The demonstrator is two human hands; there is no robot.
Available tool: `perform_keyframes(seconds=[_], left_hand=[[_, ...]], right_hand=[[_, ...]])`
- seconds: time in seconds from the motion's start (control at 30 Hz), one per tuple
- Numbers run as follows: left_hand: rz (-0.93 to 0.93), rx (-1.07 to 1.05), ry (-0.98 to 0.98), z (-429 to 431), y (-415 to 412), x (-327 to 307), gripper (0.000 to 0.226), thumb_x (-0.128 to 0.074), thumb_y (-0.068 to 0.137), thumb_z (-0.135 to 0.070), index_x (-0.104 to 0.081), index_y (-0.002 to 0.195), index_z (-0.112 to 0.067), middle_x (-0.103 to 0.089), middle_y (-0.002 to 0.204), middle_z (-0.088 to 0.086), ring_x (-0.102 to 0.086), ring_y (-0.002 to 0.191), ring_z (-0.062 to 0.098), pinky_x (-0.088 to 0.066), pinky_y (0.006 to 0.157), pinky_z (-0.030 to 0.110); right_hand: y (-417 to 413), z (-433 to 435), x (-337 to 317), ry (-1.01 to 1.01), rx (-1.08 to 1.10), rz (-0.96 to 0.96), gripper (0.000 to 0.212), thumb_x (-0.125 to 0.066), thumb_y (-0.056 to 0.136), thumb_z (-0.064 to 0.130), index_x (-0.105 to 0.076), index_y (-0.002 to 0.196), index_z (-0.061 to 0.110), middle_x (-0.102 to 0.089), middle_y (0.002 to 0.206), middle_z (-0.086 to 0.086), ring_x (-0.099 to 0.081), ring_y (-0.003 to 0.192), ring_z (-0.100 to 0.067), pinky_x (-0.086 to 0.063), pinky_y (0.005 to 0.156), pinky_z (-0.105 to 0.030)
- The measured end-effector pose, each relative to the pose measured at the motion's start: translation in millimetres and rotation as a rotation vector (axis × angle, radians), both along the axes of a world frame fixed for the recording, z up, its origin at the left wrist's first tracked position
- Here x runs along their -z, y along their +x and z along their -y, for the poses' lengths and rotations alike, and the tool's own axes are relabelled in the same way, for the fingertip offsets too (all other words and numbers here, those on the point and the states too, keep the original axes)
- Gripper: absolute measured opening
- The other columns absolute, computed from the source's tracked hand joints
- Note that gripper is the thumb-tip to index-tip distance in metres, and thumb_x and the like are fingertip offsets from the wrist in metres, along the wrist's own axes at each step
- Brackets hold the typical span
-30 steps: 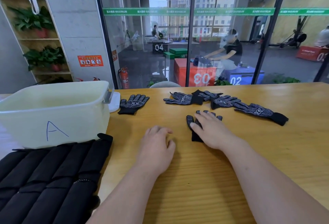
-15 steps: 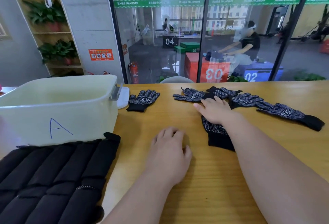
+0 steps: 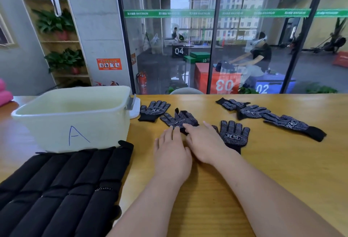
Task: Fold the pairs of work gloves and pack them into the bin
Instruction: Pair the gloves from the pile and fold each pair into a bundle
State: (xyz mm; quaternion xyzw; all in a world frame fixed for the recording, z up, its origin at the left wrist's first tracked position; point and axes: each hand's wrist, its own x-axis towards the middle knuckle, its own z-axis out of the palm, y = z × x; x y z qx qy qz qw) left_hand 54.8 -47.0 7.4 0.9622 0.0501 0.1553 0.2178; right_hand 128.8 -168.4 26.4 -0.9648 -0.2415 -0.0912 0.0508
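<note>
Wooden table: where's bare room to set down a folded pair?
Free: tan wooden table near-right, between the right forearm and the overlapping black dotted gloves. Crowded: cream plastic bin through to the right hand, single gloves lying close.

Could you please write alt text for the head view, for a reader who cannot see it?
A person's left hand and right hand touch a dotted black work glove on a wooden table. Other gloves lie around it; a pale bin marked A stands left, behind a black padded mat.
</note>
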Motion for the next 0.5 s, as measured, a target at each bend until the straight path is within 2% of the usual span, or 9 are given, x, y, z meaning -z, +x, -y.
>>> perform_keyframes(seconds=[0.07,0.13,0.17,0.23,0.3,0.33,0.4,0.43,0.5], left_hand=[[0.015,0.005,-0.004,-4.7,0.1,-1.3,0.065,-0.044,0.106,-0.029,-0.020,0.167,-0.021,-0.020,0.175,-0.002,-0.016,0.161,0.018,-0.015,0.130,0.045],[0.001,0.067,-0.027,-6.8,-0.4,-1.2,0.064,-0.042,0.107,-0.027,-0.020,0.167,-0.022,-0.020,0.175,-0.003,-0.015,0.161,0.017,-0.014,0.131,0.045],[-0.016,0.105,-0.028,-6.6,-1.1,-0.4,0.064,-0.040,0.108,-0.027,-0.020,0.168,-0.023,-0.020,0.175,-0.004,-0.014,0.162,0.015,-0.012,0.132,0.045],[-0.071,0.170,0.041,-5.1,-2.2,3.1,0.061,-0.035,0.109,-0.034,-0.021,0.168,-0.025,-0.019,0.175,-0.007,-0.010,0.162,0.014,-0.007,0.132,0.045],[-0.110,0.194,0.117,-4.1,-1.8,3.7,0.054,-0.032,0.110,-0.040,-0.037,0.162,-0.028,-0.031,0.171,-0.007,-0.020,0.160,0.014,-0.009,0.132,0.047],[-0.095,0.185,0.133,-4.2,-2.4,1.8,0.049,-0.033,0.109,-0.042,-0.051,0.153,-0.029,-0.045,0.162,-0.007,-0.033,0.154,0.016,-0.013,0.131,0.047],[0.005,0.140,0.152,-6.1,-5.3,-3.9,0.040,-0.036,0.108,-0.044,-0.070,0.121,-0.030,-0.066,0.126,-0.008,-0.057,0.126,0.020,-0.028,0.123,0.045],[0.062,0.118,0.169,-7.7,-7.1,-6.3,0.037,-0.038,0.107,-0.045,-0.072,0.110,-0.030,-0.067,0.111,-0.009,-0.061,0.113,0.020,-0.035,0.116,0.042],[0.132,0.112,0.158,-11.2,-8.9,-6.6,0.030,-0.045,0.106,-0.045,-0.072,0.113,-0.032,-0.065,0.108,-0.010,-0.058,0.110,0.019,-0.041,0.107,0.039]], right_hand=[[-14.8,4.9,-0.2,0.093,-0.027,-0.011,0.053,-0.035,0.107,0.031,-0.040,0.159,0.027,-0.069,0.134,-0.004,-0.059,0.124,-0.027,-0.035,0.119,-0.045],[-27.7,13.8,0.5,0.292,-0.060,-0.059,0.053,-0.041,0.104,0.027,-0.044,0.156,0.039,-0.068,0.135,0.001,-0.060,0.124,-0.022,-0.048,0.109,-0.043],[-33.3,20.2,1.0,0.356,-0.052,-0.050,0.053,-0.043,0.103,0.026,-0.047,0.154,0.041,-0.067,0.139,0.005,-0.059,0.127,-0.018,-0.049,0.109,-0.042],[-39.9,37.6,3.4,0.341,0.061,0.027,0.048,-0.045,0.105,0.027,-0.052,0.152,0.035,-0.060,0.148,0.008,-0.051,0.137,-0.016,-0.044,0.114,-0.039],[-44.0,57.2,6.9,0.235,0.208,0.026,0.047,-0.044,0.109,0.033,-0.050,0.154,0.026,-0.051,0.157,0.005,-0.042,0.146,-0.019,-0.037,0.120,-0.037],[-45.4,65.2,10.0,0.189,0.247,-0.017,0.048,-0.042,0.110,0.037,-0.048,0.156,0.024,-0.046,0.161,0.003,-0.038,0.149,-0.020,-0.033,0.122,-0.037],[-52.0,75.8,12.6,0.169,0.248,-0.077,0.047,-0.042,0.111,0.043,-0.051,0.154,0.026,-0.045,0.161,0.005,-0.038,0.149,-0.020,-0.035,0.122,-0.038],[-56.4,78.6,11.8,0.189,0.232,-0.066,0.043,-0.042,0.110,0.043,-0.057,0.148,0.029,-0.051,0.154,0.008,-0.044,0.143,-0.019,-0.042,0.116,-0.038],[-66.9,81.8,8.8,0.239,0.210,-0.025,0.033,-0.043,0.110,0.042,-0.068,0.129,0.035,-0.062,0.131,0.014,-0.053,0.125,-0.015,-0.051,0.100,-0.037]])
